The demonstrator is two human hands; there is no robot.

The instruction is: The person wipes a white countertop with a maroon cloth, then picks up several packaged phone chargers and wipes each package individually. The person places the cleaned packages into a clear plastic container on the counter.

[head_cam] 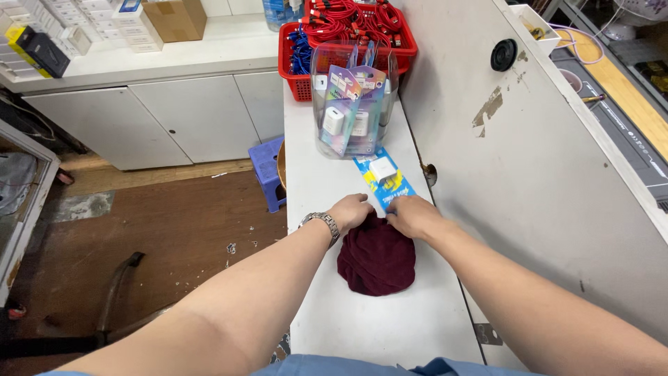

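A dark red cloth (376, 259) lies bunched on the narrow white table (376, 324). My left hand (351, 211), with a metal watch on its wrist, rests on the cloth's far left edge, fingers curled on the fabric. My right hand (413, 215) sits at the cloth's far right edge, its fingertips touching the near end of a blue and yellow blister pack with a white charger (385, 179). The pack lies flat on the table just beyond the cloth.
A clear plastic jar (353, 101) holding more charger packs stands farther along the table. Behind it are red baskets of red and blue cables (351, 31). A white panel wall (529, 160) runs along the right. A purple stool (267, 167) stands left on the brown floor.
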